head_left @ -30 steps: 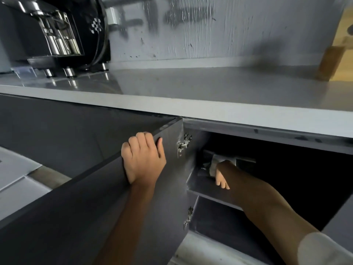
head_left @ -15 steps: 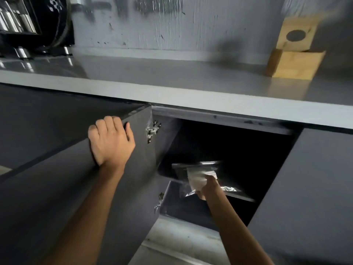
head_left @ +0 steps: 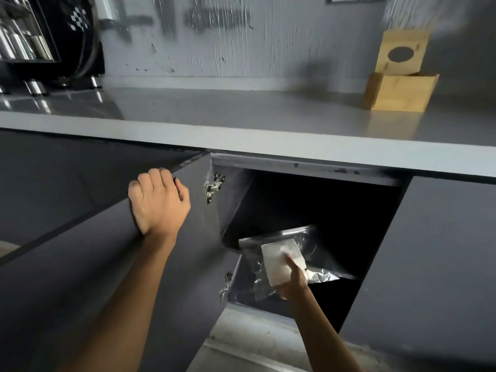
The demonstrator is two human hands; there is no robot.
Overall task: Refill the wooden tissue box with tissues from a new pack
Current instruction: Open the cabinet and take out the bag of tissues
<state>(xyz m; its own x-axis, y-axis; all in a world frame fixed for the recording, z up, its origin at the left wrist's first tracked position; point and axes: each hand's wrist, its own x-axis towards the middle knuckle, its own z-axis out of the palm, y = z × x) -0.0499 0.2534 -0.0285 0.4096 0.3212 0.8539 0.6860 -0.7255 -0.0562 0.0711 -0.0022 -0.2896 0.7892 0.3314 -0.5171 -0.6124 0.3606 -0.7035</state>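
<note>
The wooden tissue box [head_left: 400, 93] stands on the grey counter at the far right, and its lid [head_left: 402, 53] with a round hole leans upright against the wall behind it. My right hand [head_left: 291, 283] grips a clear plastic tissue pack [head_left: 279, 259] with a white stack inside, held at the mouth of the open cabinet below the counter. My left hand [head_left: 158, 201] is curled over the top edge of the open cabinet door [head_left: 80, 264].
A dark appliance [head_left: 48, 41] with chrome parts sits on the counter [head_left: 241, 122] at the far left. The cabinet has an inner shelf [head_left: 346, 275] and a dark interior. A shut grey door [head_left: 434, 264] is to the right. Pale floor shows below.
My right hand has drawn the tissue pack from deep on the shelf out to the cabinet opening. The view has shifted right and up, which brings the wooden box into sight.
</note>
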